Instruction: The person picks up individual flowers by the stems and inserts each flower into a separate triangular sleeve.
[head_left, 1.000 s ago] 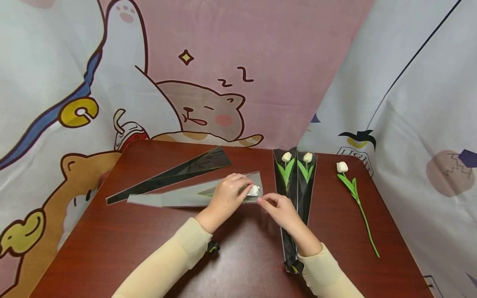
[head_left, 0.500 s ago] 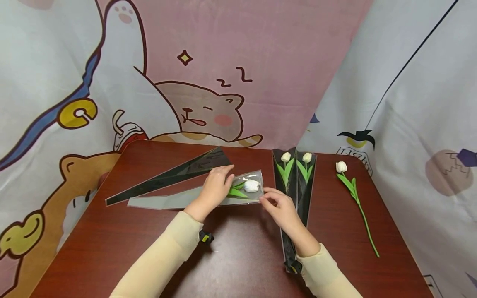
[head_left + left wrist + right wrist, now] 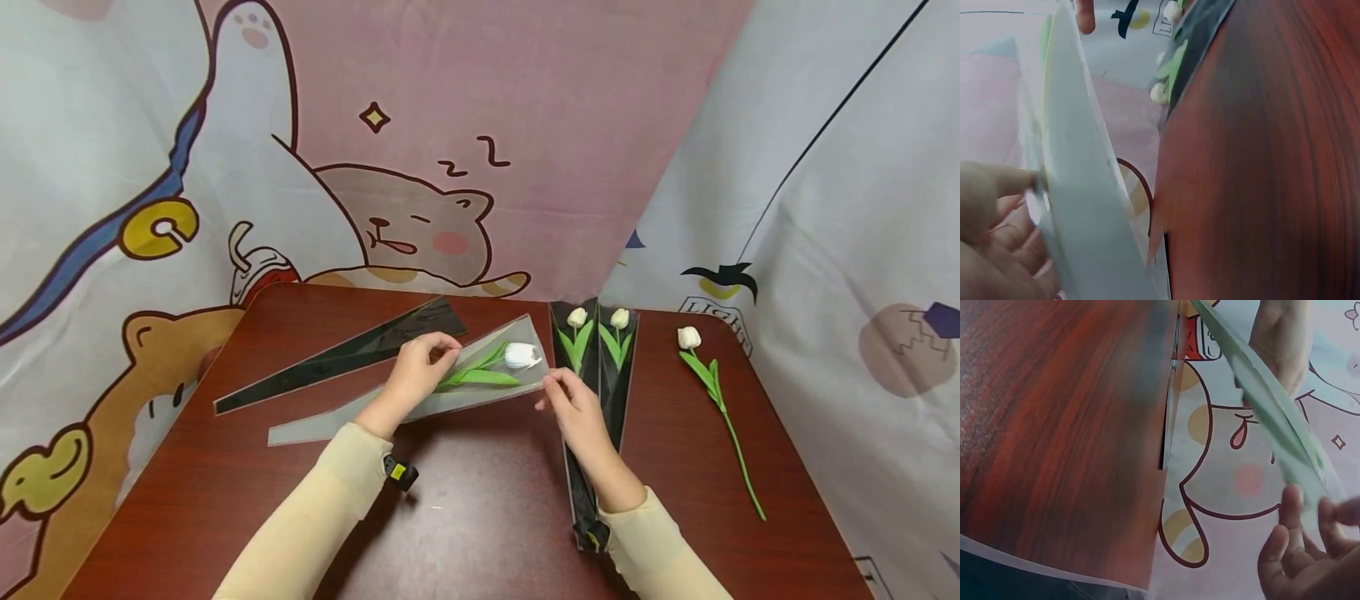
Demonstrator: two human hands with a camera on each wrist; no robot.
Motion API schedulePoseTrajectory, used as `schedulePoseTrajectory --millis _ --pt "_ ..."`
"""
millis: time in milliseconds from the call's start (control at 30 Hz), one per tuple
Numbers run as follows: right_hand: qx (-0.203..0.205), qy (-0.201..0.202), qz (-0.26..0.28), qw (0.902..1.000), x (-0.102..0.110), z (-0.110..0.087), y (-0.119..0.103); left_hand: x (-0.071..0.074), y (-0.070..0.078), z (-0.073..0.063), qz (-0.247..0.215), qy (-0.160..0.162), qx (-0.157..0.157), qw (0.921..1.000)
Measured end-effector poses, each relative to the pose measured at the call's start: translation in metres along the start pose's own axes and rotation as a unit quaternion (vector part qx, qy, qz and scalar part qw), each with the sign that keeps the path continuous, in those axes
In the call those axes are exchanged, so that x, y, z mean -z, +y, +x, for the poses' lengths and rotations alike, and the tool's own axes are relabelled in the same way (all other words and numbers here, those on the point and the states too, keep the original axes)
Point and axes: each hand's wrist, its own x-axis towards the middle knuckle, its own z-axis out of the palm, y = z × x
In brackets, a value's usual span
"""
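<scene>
Seen from above, a person in cream sleeves holds a long, tapering translucent sleeve [image 3: 322, 426] over a reddish-brown tabletop [image 3: 480, 525]. Inside its wide end lies a white tulip [image 3: 520, 356] with green leaves, its bloom pointing right. The left hand [image 3: 412, 375] pinches the far long edge, thumb and fingers clamped on the film. The right hand [image 3: 579, 410] has its grip closed on the near corner of the wide end. Whether the narrow end touches the wood, I cannot tell.

Beyond the left hand, a black tapering sleeve [image 3: 337, 355] lies slantwise. Just beside the right hand, two black-backed sleeves [image 3: 612, 400] lie side by side, each holding a white tulip. Farther right, well apart, rests a loose white tulip [image 3: 723, 408] on a green stem. Behind hangs a pink and white cartoon backdrop [image 3: 585, 167] showing a sleeping animal.
</scene>
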Motion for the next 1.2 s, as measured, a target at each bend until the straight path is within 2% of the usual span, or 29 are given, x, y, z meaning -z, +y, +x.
schedulePoseTrajectory --millis 67,133,233,333,400,467,567,667,733,867,1000,1133,1200 --pt "-0.001 0.008 0.057 0.9983 0.0 0.001 -0.001 -0.001 0.004 0.0 -0.036 0.025 -0.021 0.9988" --pt "0.007 0.007 0.121 0.9926 -0.001 0.002 -0.003 -0.003 0.009 -0.001 -0.063 0.052 -0.041 0.9958" --pt "0.019 -0.001 0.211 0.9773 -0.004 0.004 -0.006 -0.006 0.018 -0.001 -0.092 0.092 -0.069 0.989" --pt "0.0 0.008 0.276 0.9611 -0.008 0.005 -0.008 -0.008 0.026 -0.001 -0.118 0.125 -0.089 0.9811" --pt "-0.019 0.01 0.3 0.9538 -0.011 0.007 -0.008 -0.011 0.031 -0.001 -0.138 0.141 -0.1 0.9753" --pt "-0.035 -0.003 0.298 0.9539 -0.015 0.008 -0.008 -0.012 0.037 -0.001 -0.16 0.155 -0.11 0.9687" --pt "-0.046 -0.051 0.253 0.965 -0.02 0.01 -0.005 -0.013 0.051 -0.005 -0.184 0.172 -0.129 0.9593" --pt "-0.049 -0.083 0.207 0.9736 -0.027 0.009 -0.004 -0.011 0.071 -0.013 -0.194 0.171 -0.153 0.9538" --pt "-0.041 -0.079 0.193 0.9771 -0.031 0.008 -0.005 -0.009 0.084 -0.018 -0.199 0.164 -0.167 0.9516" --pt "-0.005 -0.024 0.163 0.9863 -0.033 0.01 -0.01 -0.008 0.096 -0.023 -0.22 0.144 -0.174 0.949" --pt "0.022 0.028 0.146 0.9887 -0.023 0.014 -0.016 -0.008 0.098 -0.023 -0.234 0.118 -0.156 0.9524" --pt "0.048 0.04 0.13 0.9895 -0.006 0.022 -0.023 -0.017 0.08 -0.018 -0.23 0.092 -0.123 0.9609" --pt "0.057 0.041 0.102 0.9923 0.003 0.027 -0.027 -0.024 0.07 -0.015 -0.226 0.08 -0.109 0.9648"
